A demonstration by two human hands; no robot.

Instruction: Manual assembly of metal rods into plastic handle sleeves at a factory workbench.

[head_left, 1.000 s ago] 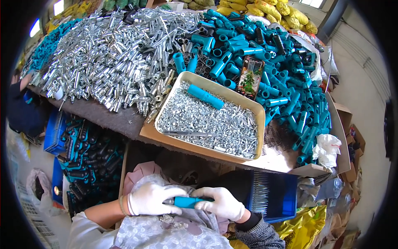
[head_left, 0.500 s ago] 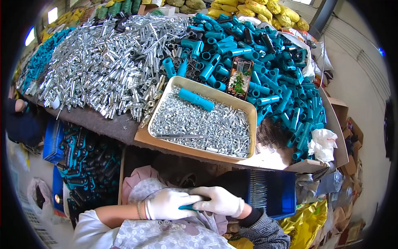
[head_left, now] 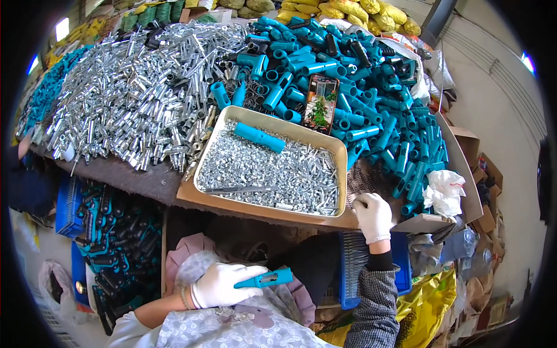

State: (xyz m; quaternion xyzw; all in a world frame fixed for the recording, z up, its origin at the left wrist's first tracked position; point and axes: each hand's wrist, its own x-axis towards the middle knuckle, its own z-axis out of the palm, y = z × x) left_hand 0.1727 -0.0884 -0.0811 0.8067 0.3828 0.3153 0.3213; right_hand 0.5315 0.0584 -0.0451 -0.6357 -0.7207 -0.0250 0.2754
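My left hand, in a white glove, is closed around a teal plastic tube with a slot in its side, held over my lap. At the table's front edge my gloved right hand reaches into small dark coil springs. Its fingers are bent together, and whatever lies between the tips is too small to make out. Just left of that hand stands a cream tray filled with small silvery metal parts. Across those parts lie another teal tube and a slim grey metal tool.
Silvery metal parts are heaped at left, teal tubes at right. A phone leans behind the tray. Crumpled white plastic sits at the right corner. Below the table are blue bins and black-and-teal parts. Another person's arm shows far left.
My right hand has left the teal tube and moved up and right to the springs. My left hand keeps the tube, now more exposed. The view has shifted slightly.
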